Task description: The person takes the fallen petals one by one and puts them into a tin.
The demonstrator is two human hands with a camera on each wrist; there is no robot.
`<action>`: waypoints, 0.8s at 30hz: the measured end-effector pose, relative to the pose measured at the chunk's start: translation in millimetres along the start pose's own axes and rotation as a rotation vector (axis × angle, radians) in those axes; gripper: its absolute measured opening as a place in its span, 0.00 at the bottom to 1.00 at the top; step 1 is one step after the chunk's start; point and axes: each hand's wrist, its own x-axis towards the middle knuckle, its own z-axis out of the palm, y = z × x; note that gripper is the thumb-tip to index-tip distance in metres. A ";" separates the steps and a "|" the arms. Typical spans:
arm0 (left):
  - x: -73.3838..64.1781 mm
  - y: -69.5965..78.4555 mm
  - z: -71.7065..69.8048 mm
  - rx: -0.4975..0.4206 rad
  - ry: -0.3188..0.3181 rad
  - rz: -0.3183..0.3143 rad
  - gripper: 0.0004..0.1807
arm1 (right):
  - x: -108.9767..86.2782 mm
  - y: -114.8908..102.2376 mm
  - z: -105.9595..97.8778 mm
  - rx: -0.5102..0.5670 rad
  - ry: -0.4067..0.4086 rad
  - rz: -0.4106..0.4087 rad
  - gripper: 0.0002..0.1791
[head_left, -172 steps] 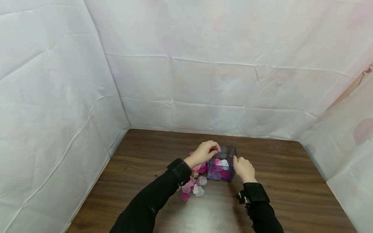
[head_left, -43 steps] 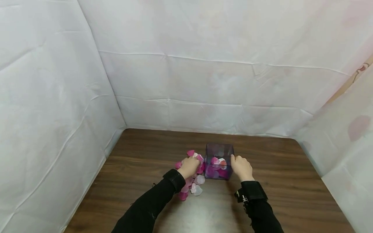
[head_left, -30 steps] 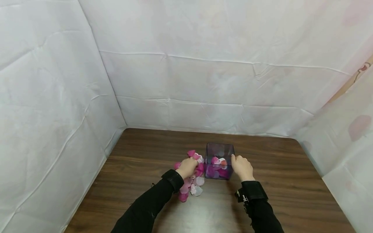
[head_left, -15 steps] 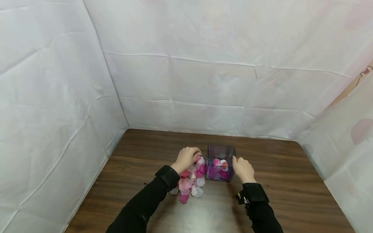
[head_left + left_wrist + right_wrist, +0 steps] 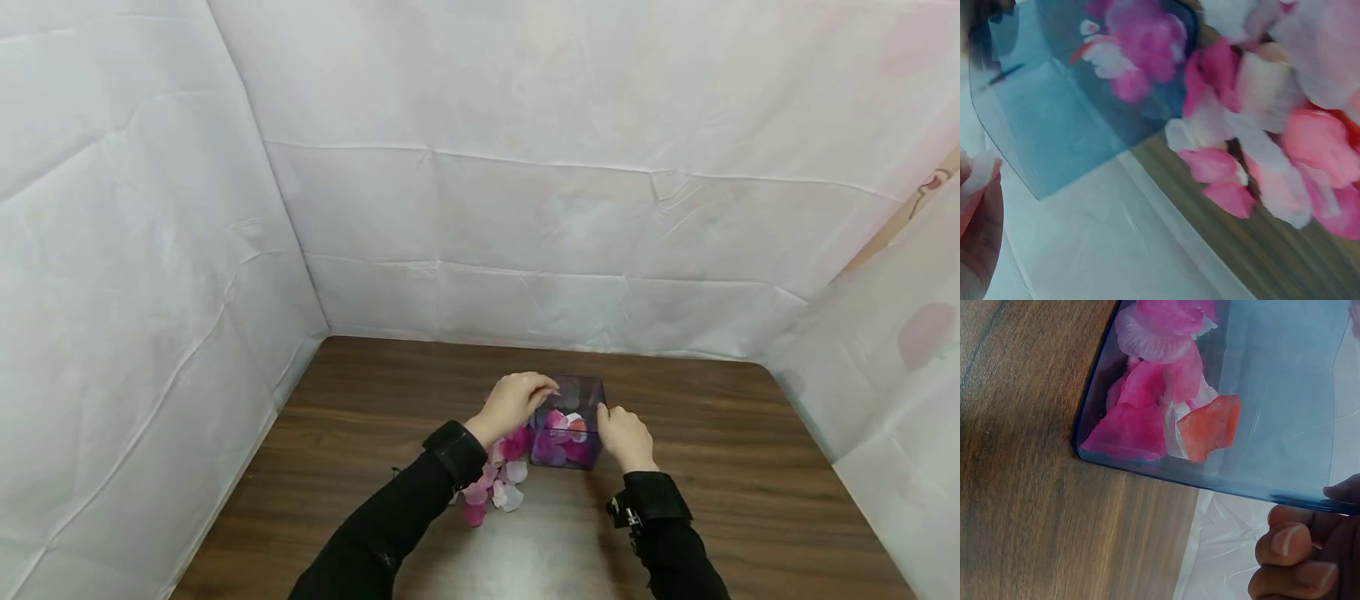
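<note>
My left hand (image 5: 512,407) is at the left rim of a clear purple-tinted plastic box (image 5: 587,392), pinching a pale pink-white petal (image 5: 980,174) between its fingertips. With the thumb at the rim and fingers curled against the outside, my right hand (image 5: 628,438) grips the box's right wall. Inside, pink, white and orange petals (image 5: 1138,428) lie at the bottom. Left of the box, a loose heap of pink, white and red artificial flower petals (image 5: 1322,147) spreads over the table, partly hidden under my left wrist in the head view.
The brown wood-grain table (image 5: 750,483) reaches back to a white sheet (image 5: 525,217) hung as a wall. More white sheeting (image 5: 150,333) stands along the left side, and a spotted sheet (image 5: 907,375) hangs at the right.
My left hand dipped into the petal heap, lifted, and moved right to the box's rim with a petal. An orange petal has joined those in the box. My right hand keeps its grip.
</note>
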 end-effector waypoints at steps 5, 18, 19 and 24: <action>13.7 14.5 8.2 0.049 -0.120 0.062 0.11 | 3.0 1.6 1.5 -0.006 0.002 0.006 0.30; 16.3 21.9 21.3 0.096 -0.339 0.073 0.15 | 1.7 0.2 3.2 0.007 -0.020 0.023 0.31; 15.4 19.5 18.9 0.081 -0.325 0.069 0.15 | 1.4 0.1 2.7 0.007 -0.013 0.022 0.31; 5.7 -0.1 1.2 0.061 -0.226 0.048 0.15 | -0.1 0.5 0.3 0.003 0.016 0.011 0.30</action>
